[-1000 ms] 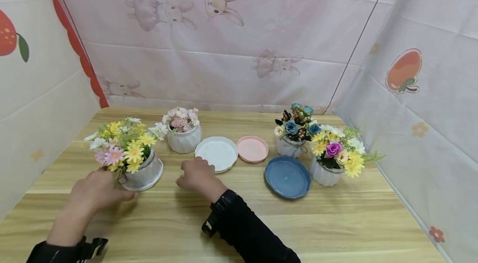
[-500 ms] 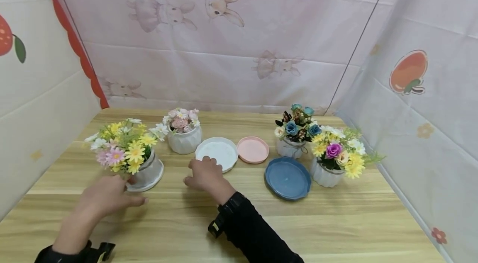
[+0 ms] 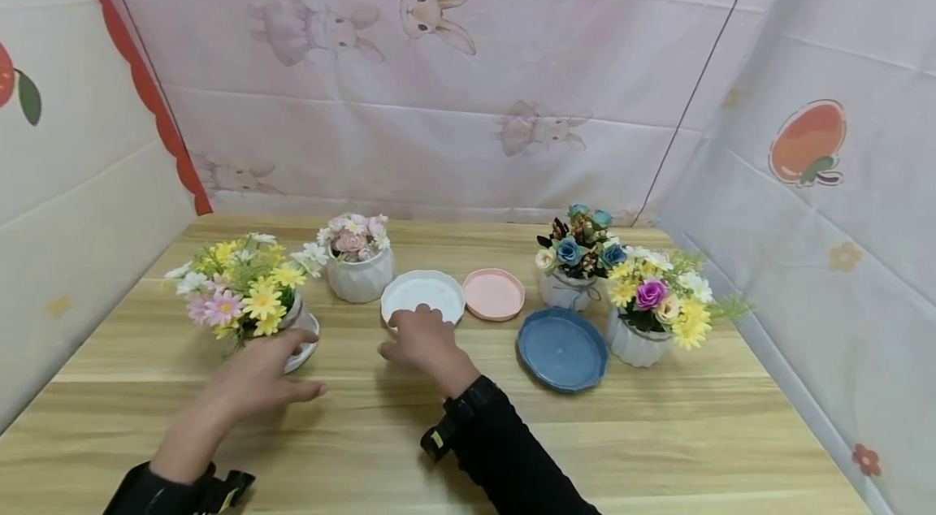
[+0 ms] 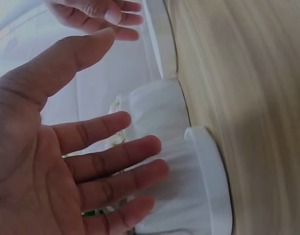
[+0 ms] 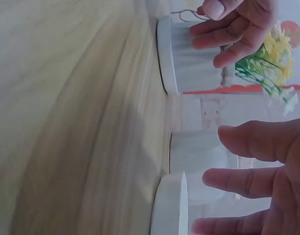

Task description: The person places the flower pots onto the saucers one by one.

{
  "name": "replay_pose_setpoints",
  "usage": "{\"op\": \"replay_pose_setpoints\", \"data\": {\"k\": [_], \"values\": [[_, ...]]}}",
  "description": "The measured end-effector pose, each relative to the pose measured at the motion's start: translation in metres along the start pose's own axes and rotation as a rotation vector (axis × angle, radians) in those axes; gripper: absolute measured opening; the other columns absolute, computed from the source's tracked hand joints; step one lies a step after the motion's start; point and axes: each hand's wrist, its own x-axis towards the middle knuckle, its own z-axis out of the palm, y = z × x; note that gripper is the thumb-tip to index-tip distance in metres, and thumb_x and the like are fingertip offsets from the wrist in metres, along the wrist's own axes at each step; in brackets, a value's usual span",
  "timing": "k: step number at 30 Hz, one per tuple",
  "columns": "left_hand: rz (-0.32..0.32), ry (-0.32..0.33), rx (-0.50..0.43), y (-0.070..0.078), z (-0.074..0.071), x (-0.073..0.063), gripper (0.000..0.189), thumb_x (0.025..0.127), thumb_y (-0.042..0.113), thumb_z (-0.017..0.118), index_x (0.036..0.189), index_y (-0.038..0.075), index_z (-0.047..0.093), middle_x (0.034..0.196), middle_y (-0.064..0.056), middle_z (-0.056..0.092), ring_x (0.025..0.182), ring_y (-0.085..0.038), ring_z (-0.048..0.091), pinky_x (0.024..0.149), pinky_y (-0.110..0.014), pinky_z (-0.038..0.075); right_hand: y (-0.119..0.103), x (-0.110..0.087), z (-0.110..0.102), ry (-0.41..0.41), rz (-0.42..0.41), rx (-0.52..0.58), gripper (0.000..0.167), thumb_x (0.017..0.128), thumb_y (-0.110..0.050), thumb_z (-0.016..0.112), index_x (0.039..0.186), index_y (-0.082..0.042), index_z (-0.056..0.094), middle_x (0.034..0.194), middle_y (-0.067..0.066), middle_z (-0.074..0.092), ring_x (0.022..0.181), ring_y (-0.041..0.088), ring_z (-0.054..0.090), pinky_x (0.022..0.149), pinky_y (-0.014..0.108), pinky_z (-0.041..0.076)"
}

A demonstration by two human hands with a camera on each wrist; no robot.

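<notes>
My left hand (image 3: pixel 256 377) hovers in front of a pot of yellow, pink and white artificial flowers (image 3: pixel 244 287), its fingers straight and spread, holding nothing. That pot stands upright on a white saucer (image 4: pixel 213 181), which the hand partly covers in the head view. My right hand (image 3: pixel 424 344) has its fingers extended at the near edge of a white scalloped saucer (image 3: pixel 420 292), overlapping it in the head view. In the right wrist view its fingers (image 5: pixel 238 181) are apart, with nothing between them. Behind the white saucer, to its left, stands a white pot of pink flowers (image 3: pixel 358 259).
A small pink saucer (image 3: pixel 493 293) lies right of the white one. Farther right is a larger blue saucer (image 3: pixel 561 350), with a pot of blue roses (image 3: pixel 574 255) behind it and a pot of purple and yellow flowers (image 3: pixel 651 308) beside it. Fabric walls (image 3: pixel 468 76) enclose the table.
My left hand has let go of the flower pot on its saucer and moved right, its fingers opening out. My right hand has shifted slightly right along the white saucer's near edge.
</notes>
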Motion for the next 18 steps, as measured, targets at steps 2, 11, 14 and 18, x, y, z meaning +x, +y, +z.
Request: {"op": "replay_pose_setpoints", "data": {"k": [2,11,14,18], "values": [[0.028,0.025,-0.001,0.002,0.003,0.002,0.066,0.071,0.043,0.078,0.119,0.003,0.057,0.106,-0.015,0.063,0.095,-0.033,0.060,0.077,-0.050,0.049,0.003,-0.001,-0.001,0.006,0.010,0.008,0.039,0.084,-0.039,0.065,0.117,-0.020,0.064,0.106,0.007,0.056,0.100,0.030,0.050,0.082,0.051,0.042],[0.066,0.077,0.022,0.013,0.011,0.012,0.073,0.070,0.042,0.079,0.127,0.006,0.053,0.122,-0.023,0.053,0.104,-0.040,0.054,0.081,-0.057,0.045,0.017,-0.004,-0.003,0.026,0.016,0.011,0.039,0.084,-0.038,0.066,0.117,-0.017,0.064,0.107,0.009,0.056,0.101,0.033,0.050,0.082,0.052,0.042],[0.063,0.085,0.024,0.014,0.017,0.017,0.078,0.069,0.042,0.079,0.131,0.005,0.050,0.125,-0.026,0.050,0.110,-0.043,0.049,0.084,-0.060,0.042,0.022,-0.006,-0.005,0.026,0.024,0.006,0.039,0.084,-0.038,0.066,0.117,-0.018,0.064,0.108,0.010,0.056,0.103,0.034,0.050,0.082,0.051,0.042],[0.060,0.103,0.027,0.015,0.025,0.022,0.081,0.068,0.040,0.080,0.132,0.004,0.048,0.129,-0.026,0.047,0.114,-0.045,0.045,0.090,-0.062,0.036,0.027,-0.007,-0.006,0.027,0.028,-0.001,0.040,0.084,-0.037,0.066,0.118,-0.017,0.064,0.109,0.008,0.057,0.105,0.031,0.050,0.081,0.049,0.043]]}}
